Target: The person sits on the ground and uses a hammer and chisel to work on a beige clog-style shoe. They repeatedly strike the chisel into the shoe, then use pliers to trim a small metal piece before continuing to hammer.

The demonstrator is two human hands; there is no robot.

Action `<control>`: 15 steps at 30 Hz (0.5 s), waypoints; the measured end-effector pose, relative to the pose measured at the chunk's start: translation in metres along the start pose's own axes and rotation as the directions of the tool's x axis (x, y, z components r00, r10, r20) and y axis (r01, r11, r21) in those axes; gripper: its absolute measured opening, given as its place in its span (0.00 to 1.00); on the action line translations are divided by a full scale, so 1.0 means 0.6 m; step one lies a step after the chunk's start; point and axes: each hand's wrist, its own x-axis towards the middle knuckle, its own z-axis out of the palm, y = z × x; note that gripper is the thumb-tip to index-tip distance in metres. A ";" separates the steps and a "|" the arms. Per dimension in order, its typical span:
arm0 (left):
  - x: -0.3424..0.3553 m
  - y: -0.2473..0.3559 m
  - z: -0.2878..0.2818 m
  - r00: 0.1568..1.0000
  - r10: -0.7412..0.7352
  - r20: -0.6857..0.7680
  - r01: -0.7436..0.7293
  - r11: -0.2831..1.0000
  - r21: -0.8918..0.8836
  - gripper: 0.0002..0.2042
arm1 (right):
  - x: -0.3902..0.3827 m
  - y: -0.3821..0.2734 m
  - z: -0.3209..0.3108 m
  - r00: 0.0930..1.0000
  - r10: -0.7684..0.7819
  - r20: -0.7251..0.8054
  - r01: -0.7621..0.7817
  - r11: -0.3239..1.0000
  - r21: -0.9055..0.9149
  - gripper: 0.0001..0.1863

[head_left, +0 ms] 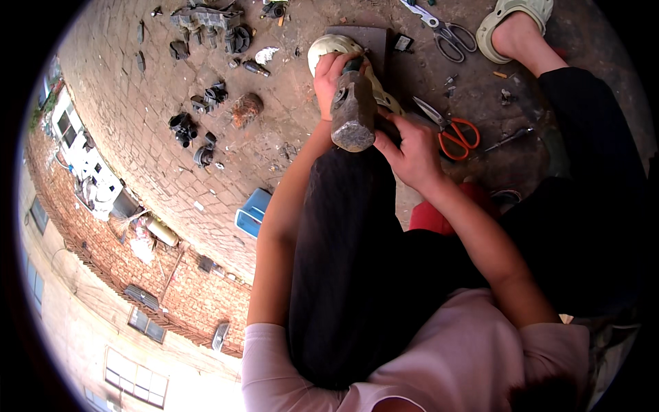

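Note:
A sledgehammer head [353, 122] of worn grey metal hangs raised in front of my knee. My right hand [414, 152] is wrapped round its dark handle, close to the head. Just beyond the head, my left hand [327, 84] is closed with its fingers bent round a small dark piece [353, 64]. The hammer head covers most of that piece, so its kind cannot be made out. Beneath the hand lies a flat dark slab [374, 42], beside my pale clog [332, 47]. Orange-handled scissors [458, 137] lie right of my right hand.
Grey-handled scissors [449, 41] and a screwdriver [509, 139] lie on the ground to the right. Several black broken parts [184, 129] and a brown clump [246, 110] are scattered left. A blue plastic stool [255, 213] stands by my left arm. Something red [432, 218] is below me.

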 end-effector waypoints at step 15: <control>-0.002 -0.014 0.003 0.999 0.033 0.008 -0.032 0.999 -0.021 0.12 | 0.002 -0.001 -0.002 1.000 -0.018 0.010 0.018 0.999 -0.026 0.27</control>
